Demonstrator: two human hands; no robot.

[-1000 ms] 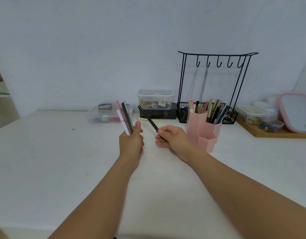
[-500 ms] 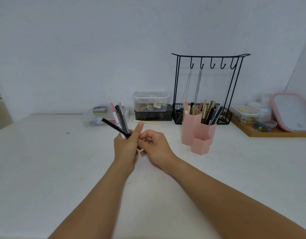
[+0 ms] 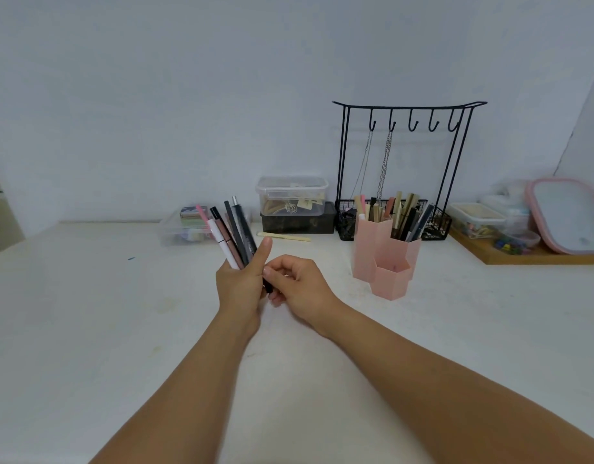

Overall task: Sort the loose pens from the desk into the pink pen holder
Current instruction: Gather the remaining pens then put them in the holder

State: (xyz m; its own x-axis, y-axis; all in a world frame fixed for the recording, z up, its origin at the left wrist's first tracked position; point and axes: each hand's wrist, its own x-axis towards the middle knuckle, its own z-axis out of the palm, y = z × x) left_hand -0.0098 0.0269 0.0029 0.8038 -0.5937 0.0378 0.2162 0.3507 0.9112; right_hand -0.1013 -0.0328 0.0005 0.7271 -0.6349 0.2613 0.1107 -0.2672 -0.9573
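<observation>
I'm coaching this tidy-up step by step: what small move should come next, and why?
Probably carry the bundle of pens held in the left hand rightward to the pink pen holder. The right hand pinches a pen's lower end, so the bundle looks gathered.

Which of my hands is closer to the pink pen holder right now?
Right. Your right hand sits just left of the pink pen holder, apart from it. Your left hand, gripping the bundle of pens, is farther left.
</observation>
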